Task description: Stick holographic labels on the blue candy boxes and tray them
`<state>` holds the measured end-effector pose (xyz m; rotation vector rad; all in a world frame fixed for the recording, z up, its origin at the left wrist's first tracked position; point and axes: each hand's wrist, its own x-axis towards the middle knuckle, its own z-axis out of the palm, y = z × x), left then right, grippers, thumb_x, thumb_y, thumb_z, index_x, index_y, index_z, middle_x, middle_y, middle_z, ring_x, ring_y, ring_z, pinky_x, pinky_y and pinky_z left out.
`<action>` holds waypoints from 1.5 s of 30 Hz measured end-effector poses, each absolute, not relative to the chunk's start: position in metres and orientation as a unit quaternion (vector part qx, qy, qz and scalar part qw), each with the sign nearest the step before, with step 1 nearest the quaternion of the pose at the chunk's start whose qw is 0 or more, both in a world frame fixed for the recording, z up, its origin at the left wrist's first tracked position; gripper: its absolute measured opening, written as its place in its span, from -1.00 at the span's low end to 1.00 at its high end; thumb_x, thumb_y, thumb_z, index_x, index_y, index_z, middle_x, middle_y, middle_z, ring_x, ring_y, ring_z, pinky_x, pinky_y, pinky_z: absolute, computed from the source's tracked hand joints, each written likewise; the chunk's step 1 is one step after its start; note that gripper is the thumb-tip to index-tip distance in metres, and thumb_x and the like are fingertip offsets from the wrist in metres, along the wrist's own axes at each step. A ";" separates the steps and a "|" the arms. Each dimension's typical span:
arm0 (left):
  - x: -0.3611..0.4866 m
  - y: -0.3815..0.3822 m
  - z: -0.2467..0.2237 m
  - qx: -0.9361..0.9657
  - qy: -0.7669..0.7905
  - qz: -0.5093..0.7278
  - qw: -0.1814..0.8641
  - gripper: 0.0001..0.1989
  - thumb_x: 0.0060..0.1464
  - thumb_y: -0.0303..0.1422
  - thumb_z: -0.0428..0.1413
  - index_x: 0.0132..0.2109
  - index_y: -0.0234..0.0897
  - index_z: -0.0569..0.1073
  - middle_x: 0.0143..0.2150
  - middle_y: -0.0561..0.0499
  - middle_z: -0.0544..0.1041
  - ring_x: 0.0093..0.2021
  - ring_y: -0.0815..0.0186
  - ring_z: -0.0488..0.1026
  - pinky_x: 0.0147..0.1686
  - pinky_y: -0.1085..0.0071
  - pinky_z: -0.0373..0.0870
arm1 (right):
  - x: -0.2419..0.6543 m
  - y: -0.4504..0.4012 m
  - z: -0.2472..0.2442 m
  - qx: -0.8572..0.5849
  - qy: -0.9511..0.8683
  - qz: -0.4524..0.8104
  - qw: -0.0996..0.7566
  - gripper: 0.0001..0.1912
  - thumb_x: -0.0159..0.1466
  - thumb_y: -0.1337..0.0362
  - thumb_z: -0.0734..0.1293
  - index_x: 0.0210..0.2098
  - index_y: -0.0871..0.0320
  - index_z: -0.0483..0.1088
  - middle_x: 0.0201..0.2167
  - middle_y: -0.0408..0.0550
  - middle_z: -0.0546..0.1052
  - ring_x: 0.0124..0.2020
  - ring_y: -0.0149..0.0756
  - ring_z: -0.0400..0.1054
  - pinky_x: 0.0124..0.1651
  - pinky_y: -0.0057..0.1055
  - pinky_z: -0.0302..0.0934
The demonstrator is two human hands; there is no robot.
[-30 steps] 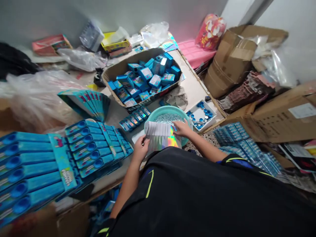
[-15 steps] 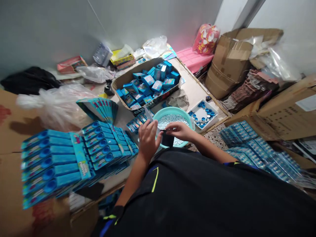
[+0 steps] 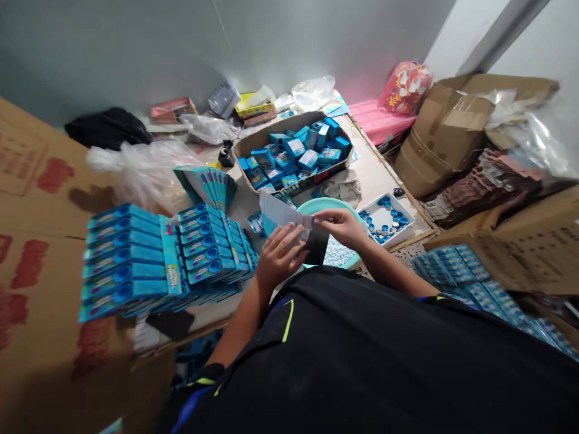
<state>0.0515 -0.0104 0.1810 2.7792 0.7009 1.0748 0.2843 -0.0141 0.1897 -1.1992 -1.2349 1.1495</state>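
1. Your left hand (image 3: pixel 280 256) and right hand (image 3: pixel 340 228) are closing tight, pinching the white sheet (image 3: pixel 284 212) between them.
2. You are holding it flat and steady, near your teal bowl (image 3: pixel 326 205) at 12 o'clock.

White sheet (image 3: pixel 283 214): fine print at centre, too small to read
Blue boxes (image 3: pixel 124 256): pink lettering at 9 o'clock, unreadable
Cardboard carton (image 3: pixel 31 241): red print at 9 o'clock, unreadable
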 end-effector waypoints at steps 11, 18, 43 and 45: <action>-0.020 -0.066 0.190 0.500 0.654 0.531 0.202 -0.76 0.09 -0.19 0.27 -0.22 -0.25 0.47 -0.32 -0.02 0.62 -0.31 0.28 0.61 -0.23 0.34 0.57 | 0.336 -0.010 0.116 -0.758 -0.552 0.295 0.185 -0.65 0.14 0.39 0.37 -0.08 0.36 0.56 -0.04 0.42 0.55 0.03 0.15 0.45 0.10 0.00 0.27; -0.069 -0.055 0.195 0.366 0.682 0.576 0.263 -0.63 -0.12 -0.16 0.34 -0.26 -0.27 0.43 -0.39 0.01 0.56 -0.35 0.28 0.57 -0.26 0.36 0.52 | 0.202 0.008 0.151 -0.482 -0.727 0.414 0.262 -0.48 0.40 0.16 0.25 0.32 0.11 0.28 0.01 0.08 0.56 -0.07 -0.18 0.47 0.02 -0.25 0.34; -0.073 -0.051 0.183 0.579 0.721 0.380 -0.021 -0.88 0.21 -0.34 0.09 -0.31 -0.22 0.43 0.02 -0.26 0.58 0.12 0.01 0.49 0.14 0.06 0.39 | 0.061 0.012 0.145 -0.363 -0.542 0.648 0.392 -0.75 0.19 0.18 0.27 -0.15 0.03 0.20 -0.64 -0.35 0.32 -0.62 -0.39 0.18 -0.55 -0.46 0.08; -0.074 -0.051 0.184 0.576 0.723 0.381 -0.014 -0.89 0.20 -0.35 0.09 -0.32 -0.22 0.41 0.06 -0.27 0.57 0.16 0.00 0.48 0.17 0.03 0.38 | 0.062 0.011 0.145 -0.358 -0.547 0.654 0.381 -0.75 0.19 0.17 0.28 -0.15 0.02 0.20 -0.63 -0.34 0.32 -0.63 -0.39 0.19 -0.56 -0.46 0.07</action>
